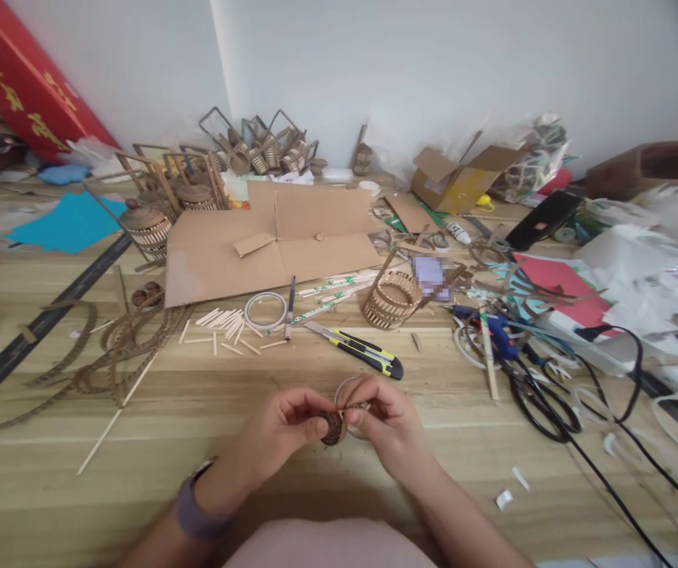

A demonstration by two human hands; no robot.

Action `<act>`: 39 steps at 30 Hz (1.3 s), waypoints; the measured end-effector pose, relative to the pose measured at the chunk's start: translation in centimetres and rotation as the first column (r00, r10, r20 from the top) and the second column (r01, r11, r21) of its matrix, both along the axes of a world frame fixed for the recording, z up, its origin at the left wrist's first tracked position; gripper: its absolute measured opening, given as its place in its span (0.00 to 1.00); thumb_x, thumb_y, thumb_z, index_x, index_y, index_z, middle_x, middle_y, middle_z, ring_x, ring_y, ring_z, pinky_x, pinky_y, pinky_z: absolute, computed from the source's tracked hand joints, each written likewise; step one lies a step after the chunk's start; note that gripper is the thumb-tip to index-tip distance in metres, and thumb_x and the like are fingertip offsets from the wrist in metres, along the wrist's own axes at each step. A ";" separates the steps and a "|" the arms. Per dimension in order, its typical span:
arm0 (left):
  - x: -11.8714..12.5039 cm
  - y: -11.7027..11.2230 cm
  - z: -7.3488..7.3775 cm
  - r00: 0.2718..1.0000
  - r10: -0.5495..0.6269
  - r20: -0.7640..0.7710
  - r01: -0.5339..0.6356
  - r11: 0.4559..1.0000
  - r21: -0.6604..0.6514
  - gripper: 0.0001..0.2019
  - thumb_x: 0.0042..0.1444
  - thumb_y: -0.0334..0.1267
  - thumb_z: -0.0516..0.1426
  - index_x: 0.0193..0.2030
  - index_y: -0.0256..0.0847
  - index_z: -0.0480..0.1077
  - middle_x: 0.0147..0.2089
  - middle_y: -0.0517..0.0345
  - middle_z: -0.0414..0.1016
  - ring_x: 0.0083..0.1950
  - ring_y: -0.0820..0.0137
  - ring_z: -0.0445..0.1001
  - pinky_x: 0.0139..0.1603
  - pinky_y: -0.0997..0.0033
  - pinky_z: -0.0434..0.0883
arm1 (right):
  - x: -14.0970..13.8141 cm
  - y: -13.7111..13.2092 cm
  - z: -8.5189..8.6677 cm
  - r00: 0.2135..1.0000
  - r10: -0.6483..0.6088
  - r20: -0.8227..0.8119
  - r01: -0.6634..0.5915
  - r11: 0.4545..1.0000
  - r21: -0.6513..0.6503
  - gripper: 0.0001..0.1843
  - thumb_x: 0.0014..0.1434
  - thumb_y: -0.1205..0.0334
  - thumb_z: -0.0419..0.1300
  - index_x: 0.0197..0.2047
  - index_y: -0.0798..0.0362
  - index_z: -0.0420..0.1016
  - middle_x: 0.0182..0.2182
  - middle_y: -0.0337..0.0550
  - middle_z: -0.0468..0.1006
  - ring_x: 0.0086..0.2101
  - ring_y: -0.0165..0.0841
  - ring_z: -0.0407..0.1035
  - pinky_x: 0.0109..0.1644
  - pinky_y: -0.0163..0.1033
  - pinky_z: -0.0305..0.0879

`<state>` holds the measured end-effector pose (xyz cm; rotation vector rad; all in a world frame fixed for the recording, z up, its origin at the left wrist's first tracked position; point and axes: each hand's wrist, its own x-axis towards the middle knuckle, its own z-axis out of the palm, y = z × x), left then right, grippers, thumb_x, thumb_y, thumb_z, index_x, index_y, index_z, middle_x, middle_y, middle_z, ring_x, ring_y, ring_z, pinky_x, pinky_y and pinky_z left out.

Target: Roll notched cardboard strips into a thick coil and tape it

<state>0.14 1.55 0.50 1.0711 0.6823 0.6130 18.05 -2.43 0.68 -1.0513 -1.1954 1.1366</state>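
Note:
My left hand [292,430] is closed, thumb and fingers gripping a small dark brown coil [332,428] that looks like rolled corrugated cardboard. Right beside it, my right hand [383,418] pinches with its fingertips almost touching the coil. A thin pale ring, like a roll of tape [342,385], shows around the right fingers, which cover most of it. Just beyond both hands lies a black and yellow utility knife [366,353] with its blade out. Another roll of tape [265,311] rests near short wooden sticks [221,325].
Flattened cardboard [214,252] lies across the middle. A small slatted basket [392,300] stands right of it. A blue glue gun [496,331], scissors [543,406] and cables crowd the right. Corrugated strips [117,347] curl at left. Finished baskets [268,150] line the wall.

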 end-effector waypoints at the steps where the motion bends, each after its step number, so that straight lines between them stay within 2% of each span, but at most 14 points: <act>1: 0.0 0.0 0.1 1.000 -0.011 -0.010 0.011 1.000 0.019 0.14 0.50 0.46 0.68 0.36 0.38 0.75 0.31 0.59 0.77 0.34 0.68 0.74 0.41 0.67 0.69 | 0.0 0.1 0.0 1.000 -0.002 0.006 0.002 1.000 -0.005 0.19 0.54 0.46 0.69 0.26 0.51 0.71 0.27 0.40 0.75 0.30 0.33 0.69 0.33 0.38 0.66; 4: -0.3 -0.1 0.4 0.997 -0.047 -0.069 0.054 0.993 0.105 0.10 0.54 0.42 0.64 0.37 0.38 0.75 0.32 0.57 0.78 0.36 0.67 0.75 0.41 0.68 0.70 | 0.0 0.2 0.0 0.999 -0.002 0.032 0.005 0.995 -0.101 0.19 0.48 0.46 0.72 0.25 0.53 0.73 0.26 0.38 0.72 0.29 0.31 0.66 0.33 0.36 0.63; 7: -0.6 -0.4 0.8 0.988 -0.042 -0.147 0.069 0.981 0.184 0.06 0.57 0.37 0.59 0.40 0.39 0.72 0.35 0.57 0.78 0.38 0.67 0.76 0.42 0.69 0.69 | 0.1 0.2 0.2 0.998 0.050 0.026 -0.041 0.961 -0.273 0.21 0.45 0.47 0.73 0.24 0.53 0.72 0.22 0.34 0.70 0.24 0.27 0.62 0.28 0.33 0.60; 10: -0.7 -0.6 1.4 0.968 -0.021 -0.252 0.081 0.970 0.231 0.10 0.54 0.33 0.58 0.44 0.42 0.66 0.37 0.59 0.79 0.39 0.67 0.75 0.42 0.69 0.68 | 0.2 0.4 0.1 0.989 0.144 -0.018 -0.140 0.909 -0.393 0.22 0.43 0.47 0.74 0.24 0.53 0.70 0.20 0.33 0.71 0.20 0.25 0.61 0.24 0.32 0.60; 14: -0.5 -0.7 1.9 0.892 -0.014 -0.452 0.161 0.944 0.289 0.10 0.50 0.29 0.57 0.39 0.44 0.63 0.36 0.61 0.77 0.40 0.67 0.74 0.42 0.70 0.66 | 0.4 0.5 -0.1 0.973 0.231 -0.024 -0.213 0.847 -0.488 0.17 0.41 0.53 0.73 0.22 0.54 0.72 0.18 0.35 0.74 0.18 0.27 0.64 0.23 0.33 0.62; 18: -0.3 -0.8 1.9 0.788 0.030 -0.615 0.255 0.893 0.370 0.06 0.51 0.29 0.56 0.35 0.44 0.65 0.36 0.62 0.76 0.38 0.67 0.72 0.38 0.71 0.63 | 0.4 0.2 0.1 0.964 0.259 0.058 -0.195 0.840 -0.506 0.05 0.45 0.64 0.67 0.22 0.54 0.77 0.17 0.36 0.75 0.20 0.27 0.65 0.25 0.32 0.60; 21: -0.3 -0.8 1.9 0.756 0.058 -0.652 0.288 0.865 0.411 0.05 0.52 0.29 0.56 0.34 0.44 0.66 0.35 0.62 0.76 0.38 0.67 0.72 0.38 0.71 0.62 | 0.2 -0.2 0.7 0.937 0.296 0.186 -0.182 0.868 -0.462 0.05 0.47 0.69 0.64 0.23 0.52 0.80 0.19 0.35 0.76 0.21 0.27 0.64 0.25 0.31 0.57; 24: -0.4 -0.5 2.1 0.748 0.063 -0.660 0.285 0.869 0.405 0.06 0.52 0.28 0.57 0.34 0.43 0.67 0.35 0.62 0.76 0.38 0.67 0.73 0.38 0.71 0.64 | -0.1 -0.4 0.9 0.916 0.294 0.273 -0.164 0.895 -0.416 0.05 0.48 0.67 0.63 0.23 0.53 0.78 0.19 0.35 0.75 0.21 0.27 0.63 0.24 0.31 0.55; 28: 0.0 -0.5 1.9 0.773 0.150 -0.616 0.189 0.873 0.450 0.09 0.52 0.26 0.58 0.37 0.43 0.70 0.38 0.59 0.78 0.41 0.65 0.76 0.43 0.69 0.69 | -0.4 -0.2 0.3 0.974 0.143 0.175 -0.066 0.920 -0.387 0.09 0.48 0.59 0.66 0.22 0.53 0.73 0.17 0.35 0.73 0.19 0.28 0.64 0.24 0.32 0.59; 30: 0.3 -0.7 1.3 0.776 0.232 -0.587 0.156 0.830 0.535 0.11 0.55 0.25 0.57 0.42 0.43 0.72 0.42 0.55 0.80 0.45 0.63 0.77 0.48 0.66 0.72 | -0.5 -0.1 -0.1 0.990 0.055 0.131 -0.002 0.928 -0.373 0.13 0.48 0.53 0.67 0.24 0.53 0.72 0.17 0.35 0.73 0.20 0.29 0.67 0.25 0.34 0.64; 33: 0.6 -1.2 0.1 0.774 0.310 -0.552 0.193 0.714 0.673 0.18 0.57 0.25 0.58 0.54 0.44 0.71 0.52 0.50 0.79 0.52 0.60 0.78 0.54 0.60 0.73 | -0.8 0.1 -0.6 0.990 -0.023 0.136 0.070 0.933 -0.352 0.18 0.49 0.46 0.66 0.26 0.52 0.72 0.18 0.36 0.73 0.21 0.31 0.68 0.27 0.35 0.66; 36: 0.7 -1.6 -1.3 0.750 0.375 -0.545 0.262 0.588 0.765 0.23 0.58 0.27 0.60 0.60 0.43 0.68 0.57 0.45 0.77 0.55 0.56 0.78 0.54 0.57 0.76 | -1.1 0.0 -0.8 0.985 -0.061 0.160 0.113 0.933 -0.341 0.17 0.50 0.46 0.65 0.27 0.53 0.72 0.21 0.38 0.74 0.23 0.31 0.69 0.28 0.36 0.66; 39: 0.4 -1.9 -2.3 0.706 0.405 -0.581 0.363 0.497 0.788 0.22 0.60 0.28 0.59 0.61 0.41 0.67 0.57 0.43 0.77 0.55 0.55 0.78 0.53 0.57 0.78 | -1.5 -0.2 -0.8 0.976 -0.074 0.203 0.140 0.933 -0.331 0.14 0.48 0.50 0.65 0.26 0.53 0.73 0.22 0.38 0.74 0.25 0.31 0.67 0.30 0.37 0.64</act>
